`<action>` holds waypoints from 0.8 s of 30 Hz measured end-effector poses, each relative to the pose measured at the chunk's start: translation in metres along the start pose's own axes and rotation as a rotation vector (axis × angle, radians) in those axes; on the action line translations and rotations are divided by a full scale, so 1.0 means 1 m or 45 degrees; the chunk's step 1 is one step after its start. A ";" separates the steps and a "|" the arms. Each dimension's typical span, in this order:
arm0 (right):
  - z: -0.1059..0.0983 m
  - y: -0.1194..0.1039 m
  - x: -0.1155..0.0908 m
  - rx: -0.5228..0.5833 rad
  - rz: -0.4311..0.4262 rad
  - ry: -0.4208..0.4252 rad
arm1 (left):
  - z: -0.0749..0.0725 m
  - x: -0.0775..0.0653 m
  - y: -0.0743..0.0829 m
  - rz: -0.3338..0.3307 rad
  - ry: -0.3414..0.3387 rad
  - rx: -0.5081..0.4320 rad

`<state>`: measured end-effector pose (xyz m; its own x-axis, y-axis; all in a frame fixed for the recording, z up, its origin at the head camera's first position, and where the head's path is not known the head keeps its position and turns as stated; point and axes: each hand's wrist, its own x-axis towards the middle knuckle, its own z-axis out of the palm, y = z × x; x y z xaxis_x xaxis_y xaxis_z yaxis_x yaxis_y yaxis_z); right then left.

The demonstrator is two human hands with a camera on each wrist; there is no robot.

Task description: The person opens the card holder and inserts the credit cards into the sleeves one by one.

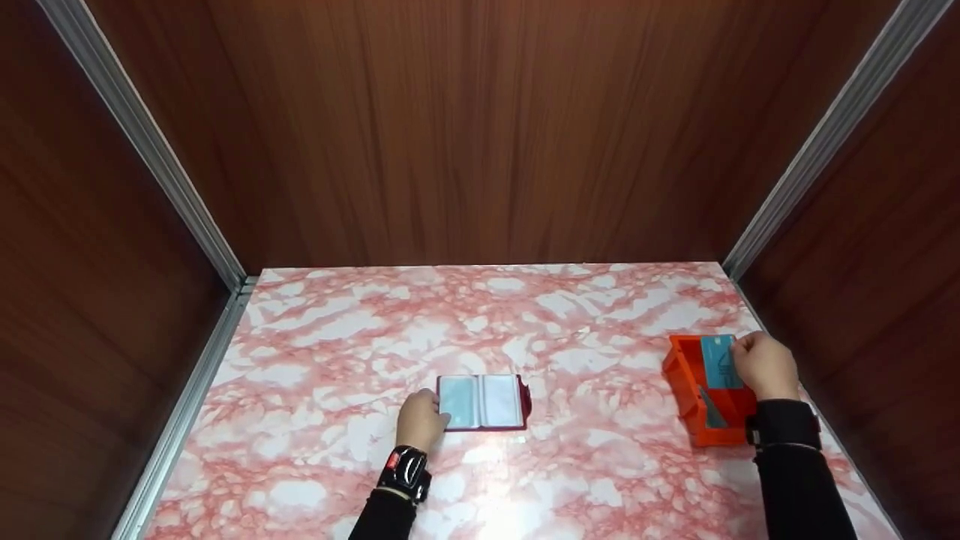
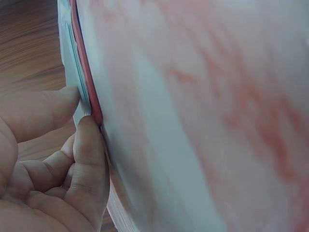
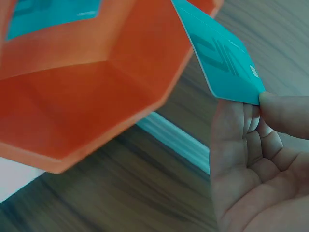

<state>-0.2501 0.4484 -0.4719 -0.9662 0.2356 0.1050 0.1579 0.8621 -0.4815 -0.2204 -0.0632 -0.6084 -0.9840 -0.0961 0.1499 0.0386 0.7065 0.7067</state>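
An open card holder (image 1: 500, 401) with a dark red cover and clear sleeves lies on the table. My left hand (image 1: 421, 418) pinches its left edge between thumb and fingers; in the left wrist view the red cover edge (image 2: 87, 63) and stacked sleeves show beside the fingertips. At the right, my right hand (image 1: 766, 365) pinches a teal card (image 1: 718, 361) with a small chip by its edge, above an orange bin (image 1: 697, 427). Inside the bin another card (image 1: 712, 410) leans; the right wrist view shows this teal card (image 3: 53, 17) at upper left.
The table (image 1: 345, 330) has a red and white marbled top. Dark wood-grain panels (image 1: 480, 135) enclose it at the back and both sides, with metal rails (image 1: 187, 180) along the corners. The bin stands near the right side panel.
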 end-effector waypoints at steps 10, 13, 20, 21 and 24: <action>-0.003 -0.034 0.005 0.042 -0.093 0.116 | 0.000 0.001 0.000 0.029 0.003 0.028; -0.002 -0.044 0.005 0.057 -0.143 0.165 | 0.000 0.001 0.000 0.036 0.009 0.035; 0.007 -0.068 0.004 0.135 -0.212 0.197 | 0.001 0.001 -0.002 -0.005 -0.013 0.025; 0.009 -0.071 0.004 0.146 -0.217 0.193 | 0.001 0.002 -0.002 -0.010 -0.016 0.023; 0.016 -0.081 0.006 0.175 -0.226 0.176 | 0.001 0.002 -0.002 -0.010 -0.013 0.022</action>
<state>-0.2714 0.3732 -0.4463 -0.9377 0.1535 0.3116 -0.0497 0.8286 -0.5576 -0.2226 -0.0636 -0.6103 -0.9861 -0.0944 0.1371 0.0280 0.7180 0.6955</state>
